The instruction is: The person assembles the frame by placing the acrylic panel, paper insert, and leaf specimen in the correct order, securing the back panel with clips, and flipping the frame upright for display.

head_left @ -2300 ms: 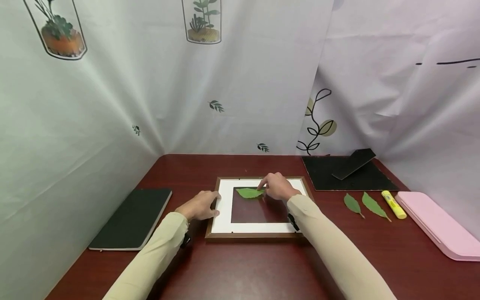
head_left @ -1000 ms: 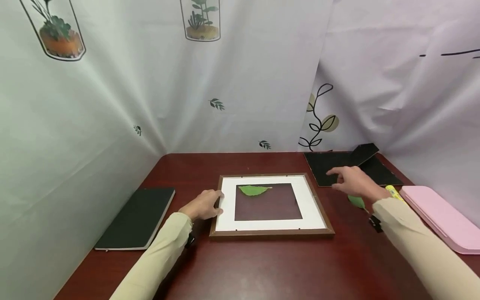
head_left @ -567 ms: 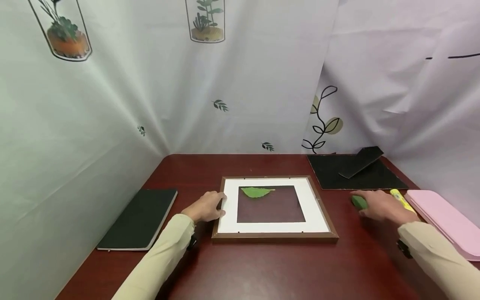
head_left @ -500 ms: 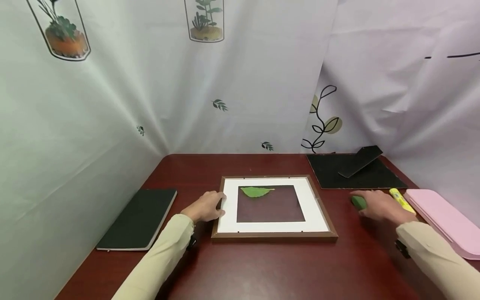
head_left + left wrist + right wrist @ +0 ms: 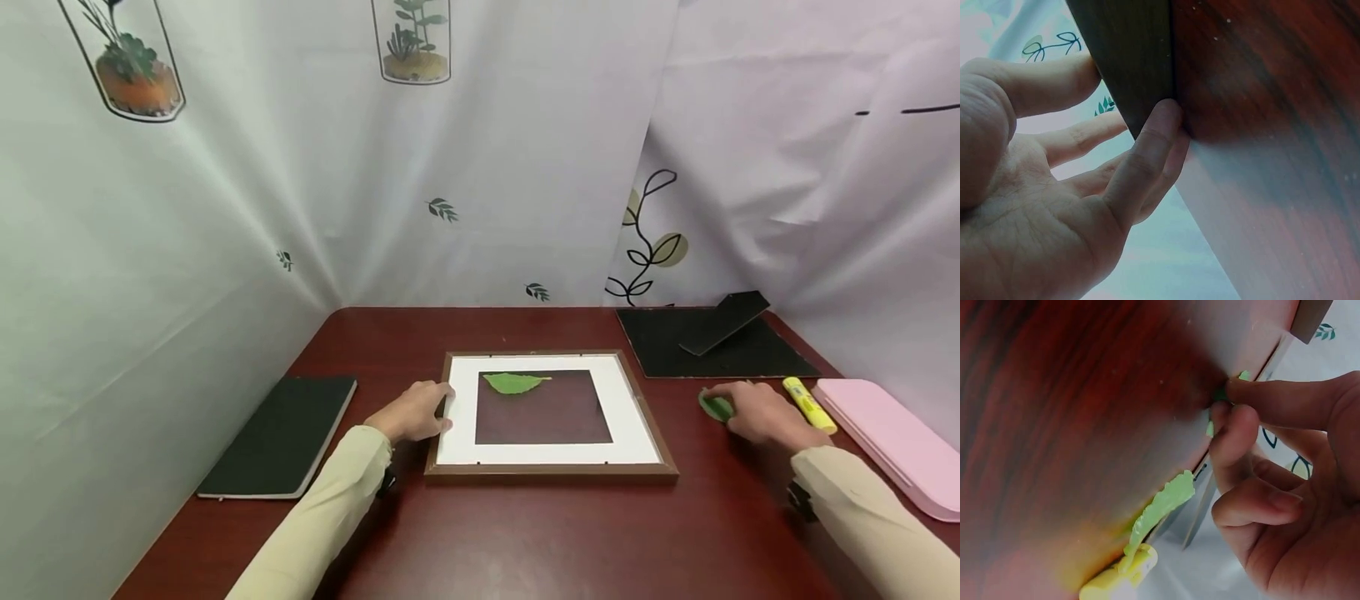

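Note:
A brown picture frame (image 5: 555, 477) with a white mat lies flat on the table, a green leaf (image 5: 513, 383) inside the upper part of its window. At its left side my left hand (image 5: 411, 412) grips the edge; the left wrist view shows the fingertips against the side of the frame. Off to the right, my right hand (image 5: 771, 415) pinches a small green leaf (image 5: 714, 407) between thumb and fingers, low at the tabletop. Another leaf (image 5: 1161, 509) lies beyond that hand in the right wrist view, beside a yellow glue stick (image 5: 1119, 575); the hand hides it from the head.
A black backing board (image 5: 660, 342) with a stand flap lies at the back right. The pink case (image 5: 892, 446) is at the far right. On the left lies a dark notebook (image 5: 277, 437). A white printed curtain (image 5: 487, 167) surrounds the table's back and sides.
My right hand has gone from the leaf in the frame out to the right, down onto the small leaf, and now pinches it. The left hand stays at the frame.

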### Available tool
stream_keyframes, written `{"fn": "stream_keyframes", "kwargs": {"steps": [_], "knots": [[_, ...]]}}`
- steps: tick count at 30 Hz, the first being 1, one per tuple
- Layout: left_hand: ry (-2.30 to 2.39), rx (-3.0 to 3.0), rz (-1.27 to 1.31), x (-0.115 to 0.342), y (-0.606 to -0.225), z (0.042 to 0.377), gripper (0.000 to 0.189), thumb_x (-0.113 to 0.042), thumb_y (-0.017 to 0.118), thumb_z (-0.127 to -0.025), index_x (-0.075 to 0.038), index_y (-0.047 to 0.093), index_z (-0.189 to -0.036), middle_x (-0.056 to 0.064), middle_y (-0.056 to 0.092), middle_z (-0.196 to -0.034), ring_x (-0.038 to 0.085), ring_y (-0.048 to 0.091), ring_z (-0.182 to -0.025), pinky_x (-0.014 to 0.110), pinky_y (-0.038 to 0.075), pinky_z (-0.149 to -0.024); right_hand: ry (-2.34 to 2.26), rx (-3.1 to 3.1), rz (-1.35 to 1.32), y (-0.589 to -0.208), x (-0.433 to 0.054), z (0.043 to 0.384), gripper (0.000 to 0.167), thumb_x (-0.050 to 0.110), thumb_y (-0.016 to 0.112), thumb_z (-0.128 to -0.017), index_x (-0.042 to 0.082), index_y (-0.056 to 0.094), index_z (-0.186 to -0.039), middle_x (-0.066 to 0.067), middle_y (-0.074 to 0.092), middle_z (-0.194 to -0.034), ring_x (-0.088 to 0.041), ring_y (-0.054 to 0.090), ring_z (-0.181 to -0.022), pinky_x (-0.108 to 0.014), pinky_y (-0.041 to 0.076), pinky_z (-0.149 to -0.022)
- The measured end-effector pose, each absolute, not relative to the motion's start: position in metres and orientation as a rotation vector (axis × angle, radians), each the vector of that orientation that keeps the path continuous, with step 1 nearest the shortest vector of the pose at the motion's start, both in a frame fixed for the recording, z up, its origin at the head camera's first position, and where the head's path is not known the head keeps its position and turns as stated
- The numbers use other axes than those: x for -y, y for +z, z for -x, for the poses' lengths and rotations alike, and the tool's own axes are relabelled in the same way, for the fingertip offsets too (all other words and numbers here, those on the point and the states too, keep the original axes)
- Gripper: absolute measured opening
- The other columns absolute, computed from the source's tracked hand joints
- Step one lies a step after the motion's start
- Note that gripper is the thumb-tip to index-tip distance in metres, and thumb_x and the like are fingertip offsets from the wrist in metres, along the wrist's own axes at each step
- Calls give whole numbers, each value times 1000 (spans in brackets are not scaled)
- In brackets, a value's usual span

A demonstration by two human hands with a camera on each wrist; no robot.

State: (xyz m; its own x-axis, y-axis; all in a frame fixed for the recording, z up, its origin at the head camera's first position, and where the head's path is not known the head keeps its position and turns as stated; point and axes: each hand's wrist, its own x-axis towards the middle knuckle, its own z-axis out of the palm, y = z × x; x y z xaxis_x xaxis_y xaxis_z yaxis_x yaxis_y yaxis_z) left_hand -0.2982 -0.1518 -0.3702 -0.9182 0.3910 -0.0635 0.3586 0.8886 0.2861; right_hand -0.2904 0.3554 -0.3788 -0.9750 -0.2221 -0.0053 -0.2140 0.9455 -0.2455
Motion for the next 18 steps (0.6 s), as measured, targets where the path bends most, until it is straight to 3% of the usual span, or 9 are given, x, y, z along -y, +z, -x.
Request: {"fn": "stream_keyframes", "kwargs": {"steps": [5, 7, 14, 18], "knots": [[396, -2940, -592, 152, -370, 301, 45, -13, 72, -90, 1, 58, -130, 15, 63, -105, 26, 56, -97, 42, 48, -87, -409, -3101, 372, -380, -353, 293, 47, -3, 67, -78, -1, 66, -125, -36, 60, -118, -40, 55, -88, -45, 50, -69], [402, -2943, -605, 152, -370, 302, 44, -12, 72, -90, 2, 58, -130, 16, 64, -106, 27, 57, -98, 43, 48, -88, -441, -3128, 430, -382, -351, 294, 44, -3, 67, -80, 1, 68, -123, -36, 61, -120, -38, 57, -89, -48, 52, -71], [412, -2960, -619, 152, -371, 300, 42, -11, 73, -88, 2, 60, -125, 19, 65, -110, 31, 60, -104, 46, 50, -93, -603, -3163, 571, -382, -336, 295, 29, 0, 68, -87, 10, 75, -113, -15, 70, -104, -17, 53, -79, -25, 43, -63], [420, -2957, -603, 152, -371, 299, 42, -11, 73, -88, 2, 60, -126, 17, 64, -107, 29, 58, -100, 44, 49, -91, -648, -3180, 581, -377, -326, 294, 26, 2, 71, -87, 12, 76, -110, -5, 71, -93, -13, 53, -76, -22, 44, -62]]}}
